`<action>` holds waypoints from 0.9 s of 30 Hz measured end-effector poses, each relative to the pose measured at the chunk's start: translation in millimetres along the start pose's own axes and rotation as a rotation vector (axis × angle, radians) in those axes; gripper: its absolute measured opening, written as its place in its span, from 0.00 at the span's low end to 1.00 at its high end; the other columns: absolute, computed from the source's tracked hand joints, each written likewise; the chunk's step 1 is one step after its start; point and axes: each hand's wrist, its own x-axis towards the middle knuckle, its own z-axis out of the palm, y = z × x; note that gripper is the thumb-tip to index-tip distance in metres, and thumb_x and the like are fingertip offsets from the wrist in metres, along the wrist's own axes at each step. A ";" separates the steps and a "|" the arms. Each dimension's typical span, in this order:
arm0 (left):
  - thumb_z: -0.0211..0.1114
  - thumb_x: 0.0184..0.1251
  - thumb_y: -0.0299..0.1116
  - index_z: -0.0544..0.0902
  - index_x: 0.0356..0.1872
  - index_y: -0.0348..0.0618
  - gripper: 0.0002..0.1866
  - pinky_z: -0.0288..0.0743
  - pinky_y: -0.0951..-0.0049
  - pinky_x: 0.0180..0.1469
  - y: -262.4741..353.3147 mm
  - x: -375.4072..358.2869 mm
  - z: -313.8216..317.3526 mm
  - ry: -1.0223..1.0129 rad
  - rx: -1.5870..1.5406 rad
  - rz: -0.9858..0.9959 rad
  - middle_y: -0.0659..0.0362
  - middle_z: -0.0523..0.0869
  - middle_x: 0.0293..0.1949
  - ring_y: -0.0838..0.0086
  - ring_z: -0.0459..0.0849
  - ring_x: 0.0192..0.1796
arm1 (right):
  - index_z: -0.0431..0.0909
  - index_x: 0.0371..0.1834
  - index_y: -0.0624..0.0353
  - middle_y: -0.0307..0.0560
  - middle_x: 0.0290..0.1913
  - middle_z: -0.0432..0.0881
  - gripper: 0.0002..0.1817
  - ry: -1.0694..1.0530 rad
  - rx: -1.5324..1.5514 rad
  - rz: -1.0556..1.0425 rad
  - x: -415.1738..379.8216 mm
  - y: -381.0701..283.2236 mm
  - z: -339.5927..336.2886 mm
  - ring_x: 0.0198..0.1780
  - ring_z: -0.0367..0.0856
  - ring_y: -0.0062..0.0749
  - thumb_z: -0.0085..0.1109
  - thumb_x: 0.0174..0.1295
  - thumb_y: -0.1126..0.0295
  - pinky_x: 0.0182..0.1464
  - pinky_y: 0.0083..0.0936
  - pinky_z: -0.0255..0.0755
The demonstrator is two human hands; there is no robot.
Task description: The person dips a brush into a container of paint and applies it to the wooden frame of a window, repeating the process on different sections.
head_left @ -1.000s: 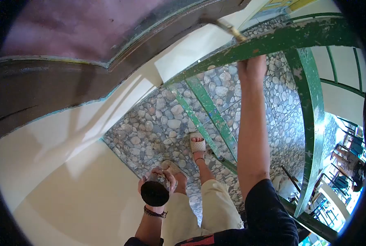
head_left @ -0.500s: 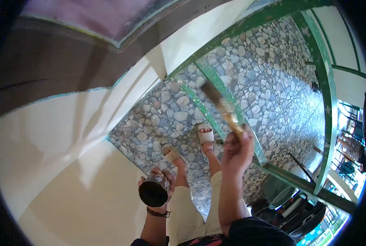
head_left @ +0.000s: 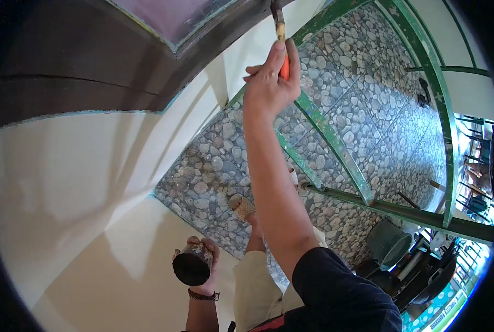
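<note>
My right hand [head_left: 272,86] is closed around the orange handle of a paintbrush [head_left: 281,30], held up at arm's length. The dark bristles are right at the edge of the brown painted border [head_left: 108,72] at the top. Low in the view, my left hand [head_left: 210,254] grips a small paint can [head_left: 191,268] from the side, fingers wrapped round its paint-smeared wall. Its dark mouth faces me, and what lies inside is too dark to make out.
A cream wall [head_left: 81,160] stands to the left below the border. Green metal bars [head_left: 335,149] form a frame over the pebble-patterned floor [head_left: 219,160]. A grey bucket [head_left: 388,243] and dark items sit at lower right. Chairs [head_left: 476,205] show at the far right.
My right hand has lifted the paintbrush up and to the left, from above the floor to the brown border. The can in my left hand has shifted slightly left and down.
</note>
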 end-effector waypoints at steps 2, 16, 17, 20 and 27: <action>0.57 0.65 0.57 0.74 0.45 0.38 0.28 0.78 0.66 0.39 2.5 -2.2 -4.6 0.004 0.027 -0.009 0.44 0.73 0.38 0.58 0.72 0.44 | 0.73 0.59 0.67 0.43 0.24 0.79 0.24 -0.043 -0.016 -0.022 7.0 10.0 3.9 0.18 0.77 0.19 0.58 0.69 0.59 0.17 0.16 0.70; 0.59 0.63 0.57 0.76 0.44 0.36 0.29 0.75 0.66 0.47 -13.3 8.7 4.4 -0.035 -0.028 -0.059 0.43 0.77 0.38 0.58 0.76 0.42 | 0.78 0.47 0.73 0.45 0.27 0.81 0.14 -0.400 -0.141 0.318 -57.4 -14.5 -75.8 0.21 0.80 0.25 0.56 0.68 0.71 0.22 0.19 0.74; 0.59 0.63 0.57 0.76 0.44 0.36 0.29 0.75 0.66 0.47 -14.7 8.4 5.8 -0.032 -0.029 -0.056 0.43 0.77 0.38 0.58 0.76 0.42 | 0.78 0.47 0.74 0.47 0.27 0.81 0.13 -0.439 -0.136 0.294 -45.6 -12.3 -72.7 0.22 0.80 0.26 0.55 0.67 0.73 0.23 0.19 0.74; 0.59 0.63 0.57 0.76 0.45 0.35 0.29 0.77 0.63 0.47 -18.3 9.6 6.4 0.049 -0.061 -0.035 0.43 0.77 0.38 0.57 0.76 0.43 | 0.77 0.46 0.75 0.51 0.28 0.82 0.12 -0.476 -0.046 0.212 -4.1 -1.2 -56.5 0.26 0.82 0.29 0.54 0.64 0.76 0.26 0.21 0.77; 0.58 0.63 0.57 0.75 0.46 0.38 0.28 0.80 0.59 0.45 -24.9 11.4 8.8 -0.047 -0.076 -0.078 0.42 0.76 0.39 0.54 0.76 0.44 | 0.75 0.49 0.77 0.52 0.34 0.83 0.17 -0.168 0.052 -0.051 4.4 -3.1 -24.5 0.29 0.85 0.30 0.57 0.67 0.71 0.31 0.23 0.81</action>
